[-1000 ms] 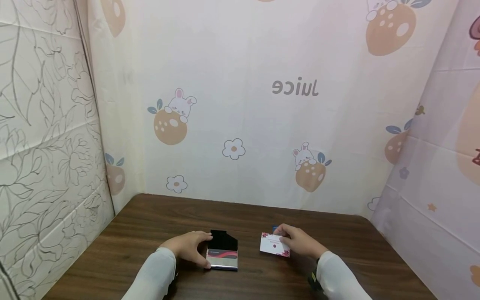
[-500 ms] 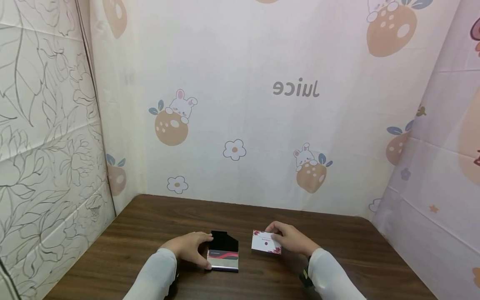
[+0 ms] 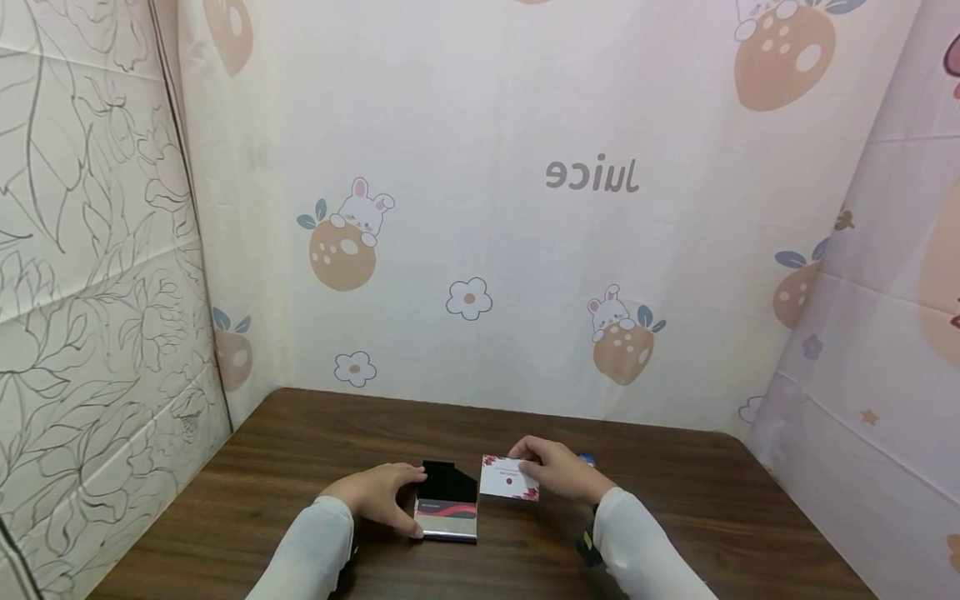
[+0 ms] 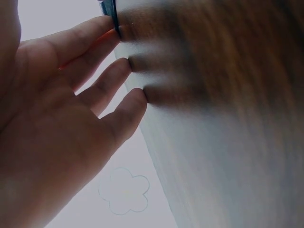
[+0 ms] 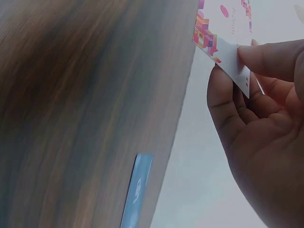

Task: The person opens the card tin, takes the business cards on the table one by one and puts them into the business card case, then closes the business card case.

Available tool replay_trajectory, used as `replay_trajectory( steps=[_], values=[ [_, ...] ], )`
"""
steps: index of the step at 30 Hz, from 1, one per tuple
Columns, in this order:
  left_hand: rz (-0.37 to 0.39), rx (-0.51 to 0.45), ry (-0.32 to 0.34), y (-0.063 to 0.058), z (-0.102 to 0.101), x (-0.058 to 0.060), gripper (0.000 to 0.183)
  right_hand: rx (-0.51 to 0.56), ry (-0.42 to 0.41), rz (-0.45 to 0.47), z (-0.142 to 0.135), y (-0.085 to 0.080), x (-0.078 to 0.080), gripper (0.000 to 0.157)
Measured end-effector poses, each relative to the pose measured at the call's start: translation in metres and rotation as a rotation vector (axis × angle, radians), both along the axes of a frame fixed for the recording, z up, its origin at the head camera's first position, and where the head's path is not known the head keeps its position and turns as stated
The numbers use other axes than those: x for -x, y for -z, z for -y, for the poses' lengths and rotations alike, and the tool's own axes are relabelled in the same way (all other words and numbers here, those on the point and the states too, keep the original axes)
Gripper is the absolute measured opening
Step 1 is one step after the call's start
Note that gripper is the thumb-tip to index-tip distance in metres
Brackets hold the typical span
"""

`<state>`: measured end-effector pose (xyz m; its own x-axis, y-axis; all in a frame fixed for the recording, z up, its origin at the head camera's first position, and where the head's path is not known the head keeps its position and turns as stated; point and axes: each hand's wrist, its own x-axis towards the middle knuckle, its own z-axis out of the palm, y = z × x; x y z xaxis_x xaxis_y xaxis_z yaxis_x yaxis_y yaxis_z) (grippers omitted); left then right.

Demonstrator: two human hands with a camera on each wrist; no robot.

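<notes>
A business card case (image 3: 448, 522) lies on the table with its black lid (image 3: 447, 482) folded back. Inside it shows a card with a red and dark wave pattern. My left hand (image 3: 378, 496) rests at the case's left side, thumb at the front corner and index finger beside the lid. In the left wrist view its fingers (image 4: 111, 80) are spread, tips down on the table. My right hand (image 3: 558, 469) pinches a white business card (image 3: 504, 478) with pink floral corners, held just right of the lid. In the right wrist view, thumb and fingers grip one corner of the card.
On the dark wooden table (image 3: 337, 433), behind the right hand, lies a flat blue object (image 3: 587, 458), seen as a blue strip (image 5: 137, 192) in the right wrist view. A printed curtain (image 3: 525, 233) hangs along the table's far edge, with more cloth at both sides.
My right hand has carried the white card leftward, up to the lid of the case, uncovering the blue object behind it. My left hand and the case have stayed in place.
</notes>
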<state>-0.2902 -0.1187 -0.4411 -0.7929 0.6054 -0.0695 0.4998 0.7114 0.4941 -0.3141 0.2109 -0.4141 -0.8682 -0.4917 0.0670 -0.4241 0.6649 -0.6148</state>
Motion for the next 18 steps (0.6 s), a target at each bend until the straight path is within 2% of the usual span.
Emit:
replay_trajectory(
  steps=[6, 18],
  values=[
    [-0.013, 0.002, -0.003, 0.0, 0.0, 0.0, 0.088, 0.01, -0.041, 0.006, 0.021, -0.001, 0.002, 0.011],
    [0.005, 0.014, -0.031, -0.001, -0.001, 0.001, 0.089, -0.007, -0.07, 0.012, 0.059, 0.002, 0.004, 0.009]
  ],
)
